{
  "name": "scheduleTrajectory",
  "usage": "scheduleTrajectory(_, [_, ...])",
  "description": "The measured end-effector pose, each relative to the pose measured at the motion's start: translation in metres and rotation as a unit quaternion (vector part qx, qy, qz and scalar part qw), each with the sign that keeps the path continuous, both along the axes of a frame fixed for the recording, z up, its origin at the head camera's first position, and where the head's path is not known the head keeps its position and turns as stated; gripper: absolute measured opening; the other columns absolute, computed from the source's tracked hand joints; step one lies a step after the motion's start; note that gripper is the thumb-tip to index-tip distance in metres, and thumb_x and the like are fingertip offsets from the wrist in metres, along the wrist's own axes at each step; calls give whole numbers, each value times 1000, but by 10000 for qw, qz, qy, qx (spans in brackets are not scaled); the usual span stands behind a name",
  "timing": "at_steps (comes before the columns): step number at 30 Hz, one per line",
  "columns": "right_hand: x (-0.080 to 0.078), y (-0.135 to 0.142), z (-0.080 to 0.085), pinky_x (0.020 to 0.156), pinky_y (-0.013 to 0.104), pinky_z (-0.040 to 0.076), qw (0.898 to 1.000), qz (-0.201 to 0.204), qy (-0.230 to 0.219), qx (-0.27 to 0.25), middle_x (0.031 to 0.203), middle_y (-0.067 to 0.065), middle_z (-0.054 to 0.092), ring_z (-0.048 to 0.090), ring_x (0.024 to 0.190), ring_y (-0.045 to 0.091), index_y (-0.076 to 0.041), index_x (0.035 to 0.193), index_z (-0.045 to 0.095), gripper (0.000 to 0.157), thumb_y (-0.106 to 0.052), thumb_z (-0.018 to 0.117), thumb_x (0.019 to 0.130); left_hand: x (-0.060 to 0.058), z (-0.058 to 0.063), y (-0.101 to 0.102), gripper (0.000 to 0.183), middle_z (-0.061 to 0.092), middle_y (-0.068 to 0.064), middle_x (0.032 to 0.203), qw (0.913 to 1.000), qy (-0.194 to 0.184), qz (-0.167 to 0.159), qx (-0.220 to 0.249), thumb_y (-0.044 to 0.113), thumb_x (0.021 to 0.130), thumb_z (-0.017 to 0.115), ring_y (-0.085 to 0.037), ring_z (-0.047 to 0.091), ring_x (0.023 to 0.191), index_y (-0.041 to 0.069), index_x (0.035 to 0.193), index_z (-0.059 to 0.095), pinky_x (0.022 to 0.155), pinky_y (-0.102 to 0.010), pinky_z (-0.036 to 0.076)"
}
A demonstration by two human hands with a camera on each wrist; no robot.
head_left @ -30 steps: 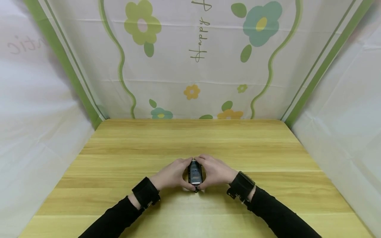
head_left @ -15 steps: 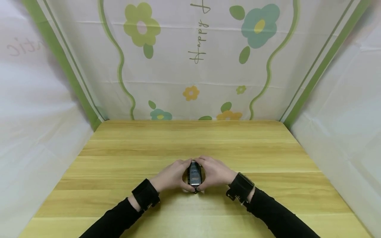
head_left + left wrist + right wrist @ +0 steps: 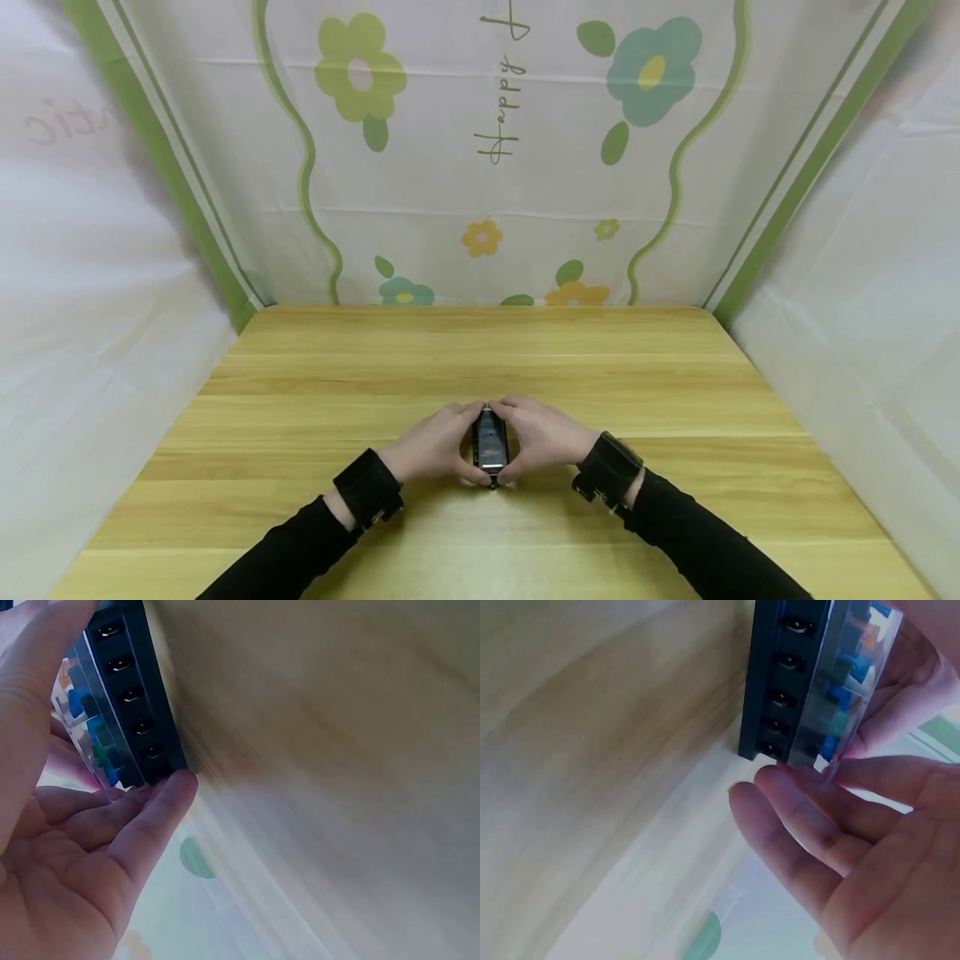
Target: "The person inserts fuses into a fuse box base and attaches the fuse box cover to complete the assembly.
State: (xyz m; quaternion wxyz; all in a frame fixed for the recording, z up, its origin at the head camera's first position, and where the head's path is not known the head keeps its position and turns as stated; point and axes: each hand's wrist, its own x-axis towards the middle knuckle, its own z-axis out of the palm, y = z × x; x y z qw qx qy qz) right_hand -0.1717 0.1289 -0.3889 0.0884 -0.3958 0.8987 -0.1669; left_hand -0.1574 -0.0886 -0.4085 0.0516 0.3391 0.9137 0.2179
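A small fuse box [image 3: 491, 442] with a black base and a clear cover lies lengthwise in front of me on the table. Both hands grip it by its two ends, thumbs at the near end and fingertips at the far end. My left hand [image 3: 433, 440] curves round its left side, my right hand [image 3: 546, 429] round its right. In the left wrist view, a row of screw terminals lines the black base [image 3: 131, 694], with fingertips right at its corner. Blue, green and orange fuses show through the clear cover [image 3: 855, 690] in the right wrist view.
The wood-grain table [image 3: 480, 358] spreads out all around the hands. A white cloth [image 3: 420, 175] printed with flowers hangs behind its far edge, with white side cloths [image 3: 862, 333] to left and right. Each wrist wears a black strap [image 3: 367, 487].
The head view has tilted up slightly, so the scene sits a little lower in it. Both hands keep their grip on the fuse box at the same spot on the table.
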Motion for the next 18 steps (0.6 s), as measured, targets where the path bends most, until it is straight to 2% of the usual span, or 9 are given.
scheduleTrajectory(7, [-1,0,-2,88,30,44,9998,-65,67,-154,128,3,51,51,108,16,-8,143,42,100,-49,83,61,-1,3,2,108,49,-10,133,10000,-23,-41,-24,59,67,77,-19,49,116,2,147,33,94,-28,40])
scheduleTrajectory(13, [1,0,-5,85,29,45,9993,-148,91,-324,123,1,53,53,104,15,-8,141,45,98,-48,84,60,-1,2,2,105,54,-6,124,9998,80,-144,85,58,66,78,-17,52,109,3,145,36,90,-26,42])
scheduleTrajectory(18, [1,2,-7,84,31,45,9988,-229,118,-416,124,3,53,53,105,17,-7,140,46,97,-46,84,59,-1,3,4,105,55,-7,122,9999,53,-93,10,58,66,78,-17,53,105,1,144,36,87,-25,43])
